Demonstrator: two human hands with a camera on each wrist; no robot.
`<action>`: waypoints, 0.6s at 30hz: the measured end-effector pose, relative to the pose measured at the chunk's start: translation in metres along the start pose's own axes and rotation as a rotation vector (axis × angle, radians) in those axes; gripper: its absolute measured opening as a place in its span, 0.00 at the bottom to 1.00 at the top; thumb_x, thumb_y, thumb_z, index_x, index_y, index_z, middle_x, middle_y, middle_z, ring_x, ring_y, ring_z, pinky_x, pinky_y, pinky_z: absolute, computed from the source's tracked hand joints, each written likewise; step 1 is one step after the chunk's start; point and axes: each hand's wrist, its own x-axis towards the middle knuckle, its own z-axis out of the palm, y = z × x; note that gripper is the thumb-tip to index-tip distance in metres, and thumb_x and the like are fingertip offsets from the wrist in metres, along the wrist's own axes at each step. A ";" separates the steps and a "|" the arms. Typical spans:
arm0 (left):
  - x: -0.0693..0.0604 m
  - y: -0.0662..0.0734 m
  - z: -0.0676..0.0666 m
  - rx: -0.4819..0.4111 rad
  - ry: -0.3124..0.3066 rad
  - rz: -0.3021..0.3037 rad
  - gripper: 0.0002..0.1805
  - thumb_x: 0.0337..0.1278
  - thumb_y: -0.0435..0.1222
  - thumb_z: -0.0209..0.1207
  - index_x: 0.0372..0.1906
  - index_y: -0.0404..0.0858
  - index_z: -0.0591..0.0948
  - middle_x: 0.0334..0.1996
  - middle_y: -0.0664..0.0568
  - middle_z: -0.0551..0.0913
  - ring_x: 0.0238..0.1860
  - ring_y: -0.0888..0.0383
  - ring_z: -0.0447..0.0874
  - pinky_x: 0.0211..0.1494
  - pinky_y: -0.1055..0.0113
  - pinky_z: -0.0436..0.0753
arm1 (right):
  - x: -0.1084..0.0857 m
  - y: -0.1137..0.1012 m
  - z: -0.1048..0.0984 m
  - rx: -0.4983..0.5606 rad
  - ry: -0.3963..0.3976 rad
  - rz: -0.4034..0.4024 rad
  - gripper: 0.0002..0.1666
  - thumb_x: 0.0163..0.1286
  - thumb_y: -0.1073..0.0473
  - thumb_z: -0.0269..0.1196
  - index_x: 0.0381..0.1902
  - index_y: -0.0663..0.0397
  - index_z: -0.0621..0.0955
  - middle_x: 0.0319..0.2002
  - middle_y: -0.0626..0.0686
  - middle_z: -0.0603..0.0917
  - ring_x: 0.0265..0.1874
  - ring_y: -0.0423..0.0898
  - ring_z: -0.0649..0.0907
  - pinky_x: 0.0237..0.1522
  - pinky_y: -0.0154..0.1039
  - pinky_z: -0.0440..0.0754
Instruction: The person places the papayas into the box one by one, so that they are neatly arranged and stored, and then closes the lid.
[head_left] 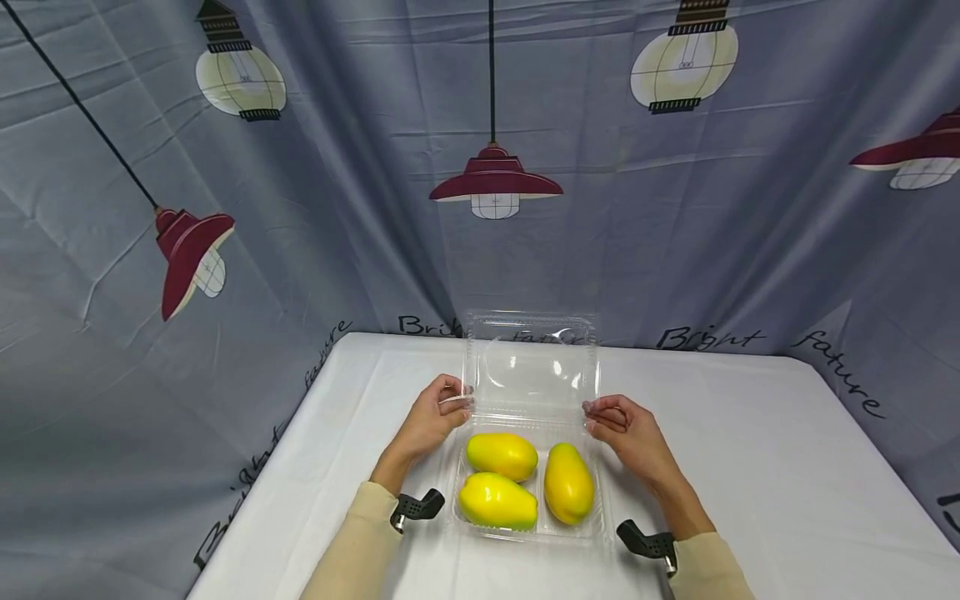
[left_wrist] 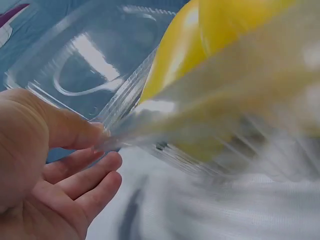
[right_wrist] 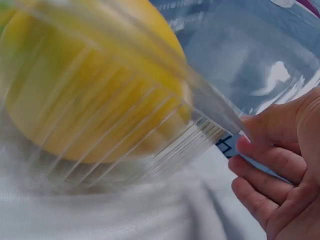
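A clear plastic clamshell container [head_left: 542, 527] stands on the table with its lid [head_left: 534, 367] raised at the back. Inside lie three smooth yellow mango-like fruits: one [head_left: 502, 456] at the back left, another [head_left: 498, 501] at the front left, a third [head_left: 568, 483] upright along the right side. My left hand [head_left: 426, 427] pinches the container's left edge near the hinge between thumb and index finger. On the opposite side, my right hand [head_left: 636, 443] pinches the right edge near the hinge. Both wrist views show the remaining fingers loosely bent beneath the plastic.
A white cloth covers the table [head_left: 757, 450]. Behind and around it hangs a grey-blue curtain [head_left: 352, 208] printed with lamps and lettering. Each wrist carries a black camera mount, the left one [head_left: 420, 505] close to the container's side.
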 end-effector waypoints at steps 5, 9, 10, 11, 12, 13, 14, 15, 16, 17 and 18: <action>-0.001 0.005 0.002 0.150 0.023 0.076 0.12 0.66 0.17 0.61 0.47 0.30 0.75 0.63 0.30 0.85 0.67 0.36 0.87 0.70 0.54 0.87 | -0.002 -0.001 0.001 -0.114 0.037 -0.031 0.13 0.75 0.66 0.72 0.53 0.64 0.84 0.60 0.62 0.91 0.59 0.57 0.91 0.52 0.23 0.87; -0.002 0.006 0.003 0.240 0.049 0.114 0.12 0.65 0.18 0.63 0.39 0.34 0.75 0.59 0.34 0.89 0.65 0.39 0.89 0.72 0.49 0.86 | -0.003 -0.004 0.001 -0.172 0.063 -0.068 0.09 0.74 0.66 0.72 0.49 0.63 0.85 0.56 0.62 0.92 0.58 0.59 0.92 0.52 0.22 0.85; -0.002 0.007 0.003 0.253 0.051 0.120 0.12 0.65 0.18 0.64 0.38 0.35 0.75 0.58 0.35 0.89 0.64 0.39 0.89 0.72 0.48 0.86 | -0.004 -0.005 0.001 -0.187 0.071 -0.075 0.09 0.74 0.66 0.72 0.49 0.63 0.86 0.55 0.62 0.93 0.58 0.59 0.92 0.52 0.21 0.85; -0.002 0.008 0.003 0.269 0.052 0.124 0.13 0.65 0.18 0.64 0.38 0.35 0.74 0.58 0.36 0.90 0.64 0.40 0.90 0.72 0.48 0.86 | -0.006 -0.007 0.001 -0.204 0.078 -0.079 0.09 0.75 0.66 0.71 0.50 0.62 0.86 0.55 0.62 0.92 0.58 0.58 0.92 0.53 0.20 0.84; -0.003 0.008 0.003 0.282 0.052 0.128 0.13 0.65 0.18 0.64 0.37 0.35 0.74 0.57 0.37 0.90 0.64 0.40 0.90 0.71 0.48 0.86 | -0.008 -0.009 0.000 -0.216 0.087 -0.077 0.09 0.76 0.66 0.70 0.51 0.61 0.86 0.55 0.62 0.92 0.57 0.57 0.92 0.52 0.20 0.83; -0.003 0.008 0.003 0.299 0.049 0.135 0.13 0.65 0.19 0.64 0.37 0.35 0.74 0.57 0.38 0.90 0.64 0.40 0.90 0.71 0.48 0.86 | -0.011 -0.012 -0.001 -0.229 0.096 -0.068 0.09 0.78 0.65 0.68 0.53 0.60 0.86 0.55 0.61 0.92 0.57 0.55 0.91 0.52 0.19 0.83; -0.004 0.009 0.004 0.313 0.046 0.140 0.12 0.66 0.19 0.64 0.37 0.35 0.73 0.57 0.38 0.90 0.64 0.40 0.90 0.72 0.49 0.86 | -0.014 -0.016 -0.003 -0.236 0.106 -0.057 0.10 0.81 0.63 0.66 0.56 0.58 0.86 0.56 0.59 0.92 0.58 0.52 0.91 0.53 0.17 0.81; -0.004 0.009 0.004 0.326 0.044 0.143 0.12 0.66 0.19 0.64 0.37 0.35 0.73 0.57 0.38 0.90 0.65 0.41 0.90 0.72 0.49 0.86 | -0.018 -0.021 -0.004 -0.227 0.112 -0.045 0.12 0.83 0.60 0.63 0.58 0.58 0.86 0.57 0.58 0.91 0.58 0.48 0.90 0.54 0.17 0.80; -0.005 0.010 0.004 0.342 0.043 0.145 0.12 0.66 0.19 0.64 0.37 0.35 0.73 0.57 0.39 0.90 0.64 0.41 0.90 0.72 0.50 0.86 | -0.022 -0.026 -0.006 -0.197 0.113 -0.037 0.15 0.86 0.58 0.61 0.61 0.58 0.85 0.59 0.58 0.90 0.58 0.45 0.89 0.55 0.17 0.81; -0.006 0.010 0.004 0.361 0.044 0.149 0.12 0.66 0.20 0.65 0.37 0.35 0.73 0.57 0.39 0.90 0.64 0.42 0.90 0.72 0.50 0.85 | -0.026 -0.033 -0.007 -0.157 0.113 -0.027 0.17 0.88 0.54 0.58 0.63 0.58 0.84 0.60 0.58 0.89 0.59 0.42 0.88 0.57 0.18 0.81; -0.006 0.011 0.004 0.376 0.047 0.154 0.12 0.67 0.20 0.65 0.36 0.36 0.74 0.57 0.39 0.90 0.64 0.43 0.90 0.73 0.51 0.85 | -0.030 -0.040 -0.008 -0.109 0.111 -0.021 0.21 0.89 0.51 0.56 0.64 0.60 0.83 0.61 0.59 0.88 0.59 0.40 0.87 0.58 0.19 0.81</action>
